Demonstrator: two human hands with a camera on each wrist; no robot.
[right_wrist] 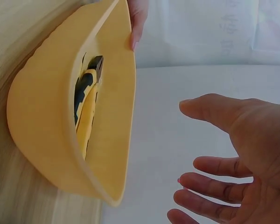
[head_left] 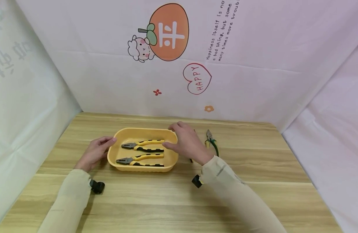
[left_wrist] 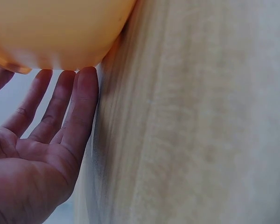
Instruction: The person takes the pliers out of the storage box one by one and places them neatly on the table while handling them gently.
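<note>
Tray point(head_left: 142, 169): yellow, set left of the middle of the table point(head_left: 144, 207), nearer the back edge than the front; its long axis runs left to right, roughly parallel to that back edge.
Rear pliers point(head_left: 134, 145): inside the tray, along its back half, black-and-yellow handles toward the tray's right end, nose pointing to its left end; long axis nearly in line with the tray's.
Front pliers point(head_left: 131, 160): beside and parallel to the rear pair, close to the tray's front edge, nose likewise pointing left, handles parted.
Left hand point(head_left: 95, 150): at the tray's left end, thumb at the rim and fingertips against the outer wall, the fingers nearly straight; a light hold on that end.
Right hand point(head_left: 188, 142): at the tray's right end, thumb and fingers spread well apart, holding nothing; the right wrist view shows a gap between it and the tray.
Right forearm point(head_left: 234, 187): slants in toward the tray from the table's front right.
Green-and-yellow-handled pliers point(head_left: 209, 139): on the table, right of the right hand, nose toward the back edge.
Partly hidden tool: behind the right hand, only small parts showing.
</note>
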